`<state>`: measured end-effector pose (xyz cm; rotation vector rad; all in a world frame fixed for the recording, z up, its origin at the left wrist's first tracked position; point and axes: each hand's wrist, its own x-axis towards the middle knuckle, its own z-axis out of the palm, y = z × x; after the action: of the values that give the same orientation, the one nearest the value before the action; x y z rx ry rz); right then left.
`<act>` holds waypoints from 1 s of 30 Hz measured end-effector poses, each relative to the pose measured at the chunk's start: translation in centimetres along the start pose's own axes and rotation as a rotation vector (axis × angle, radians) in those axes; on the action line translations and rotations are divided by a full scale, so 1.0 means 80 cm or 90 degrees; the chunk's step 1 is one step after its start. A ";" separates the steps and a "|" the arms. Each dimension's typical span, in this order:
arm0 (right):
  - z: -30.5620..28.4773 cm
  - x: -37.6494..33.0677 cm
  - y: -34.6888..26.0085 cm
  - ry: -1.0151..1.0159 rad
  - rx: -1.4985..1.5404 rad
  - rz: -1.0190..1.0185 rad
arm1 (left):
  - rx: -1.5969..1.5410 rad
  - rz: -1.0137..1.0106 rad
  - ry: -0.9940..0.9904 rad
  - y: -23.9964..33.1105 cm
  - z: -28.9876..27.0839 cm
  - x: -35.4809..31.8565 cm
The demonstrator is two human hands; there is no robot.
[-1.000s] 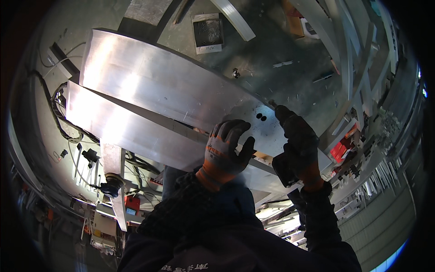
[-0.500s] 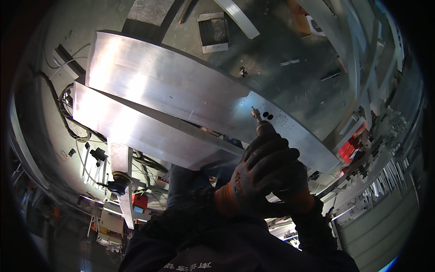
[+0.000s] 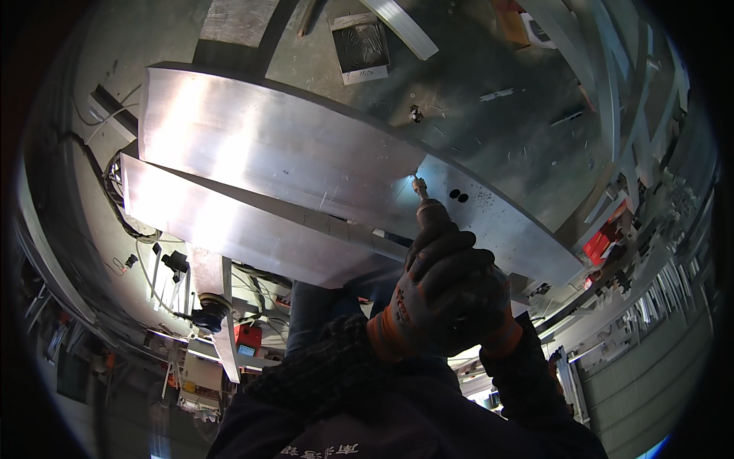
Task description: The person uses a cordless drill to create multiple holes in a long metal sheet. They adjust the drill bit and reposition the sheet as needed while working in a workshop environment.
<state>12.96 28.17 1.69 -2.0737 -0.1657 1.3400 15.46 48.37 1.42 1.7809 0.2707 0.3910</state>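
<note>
Both my hands wear grey gloves with dark fingers and orange cuffs and are closed round a power drill [image 3: 433, 211]. My left hand [image 3: 424, 287] wraps over the drill's front body. My right hand [image 3: 483, 306] is closed behind it, with the grip largely hidden. The drill's tip is at the surface of a broad silver metal beam [image 3: 290, 145], in a bright patch of light; I cannot tell whether it has entered the metal. Right of the tip are two dark round holes [image 3: 459, 196], with small specks beyond them. A second metal beam [image 3: 229, 222] lies nearer me.
A power tool [image 3: 210, 314] sits on a narrow metal bar at the left, above a red box [image 3: 247, 336]. Black cables [image 3: 95, 172] run along the left. Long metal profiles [image 3: 604, 84] and red items [image 3: 604, 243] lie at the right. A flat dark package [image 3: 359, 47] lies on the floor.
The drill and both hands have moved left and slightly up in the picture, bringing the tip from beside the two holes to the lit spot. Both hands keep their hold.
</note>
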 end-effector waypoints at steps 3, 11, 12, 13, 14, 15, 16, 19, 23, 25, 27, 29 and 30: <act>0.003 0.002 -0.003 0.043 0.001 -0.027 | -0.007 0.001 -0.005 -0.002 -0.001 0.004; -0.006 0.005 -0.020 0.002 0.070 0.026 | -0.023 0.000 -0.011 -0.004 -0.003 0.007; -0.011 0.007 -0.026 0.003 0.029 0.010 | -0.026 -0.003 -0.011 -0.005 -0.003 0.008; -0.021 0.015 -0.039 0.017 -0.059 -0.035 | -0.030 -0.005 -0.011 -0.005 -0.004 0.008; -0.020 0.017 -0.041 0.029 -0.042 -0.028 | -0.033 -0.006 -0.011 -0.005 -0.004 0.009; -0.019 0.017 -0.044 0.042 -0.025 -0.020 | -0.038 -0.007 -0.013 -0.006 -0.005 0.010; -0.009 0.010 -0.040 0.054 0.097 0.041 | -0.043 -0.006 -0.015 -0.006 -0.006 0.011; -0.025 0.021 -0.075 0.032 0.027 -0.001 | -0.059 0.000 -0.019 -0.011 -0.013 0.018; -0.042 0.029 -0.103 -0.033 -0.186 -0.047 | -0.075 -0.001 -0.025 -0.016 -0.016 0.025; -0.047 0.030 -0.103 -0.060 -0.177 -0.023 | -0.086 -0.010 -0.027 -0.015 -0.017 0.025; -0.053 0.032 -0.108 -0.080 -0.170 0.003 | -0.104 -0.053 -0.038 -0.011 -0.018 0.025; -0.062 0.036 -0.119 -0.095 -0.165 0.031 | -0.124 -0.099 -0.071 -0.007 -0.023 0.031; -0.060 0.037 -0.117 -0.069 -0.193 0.009 | -0.128 -0.087 -0.042 -0.009 -0.019 0.030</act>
<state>20.67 34.57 6.17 -2.2505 -0.4246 1.5135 17.04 50.82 1.36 1.5643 0.2945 0.2517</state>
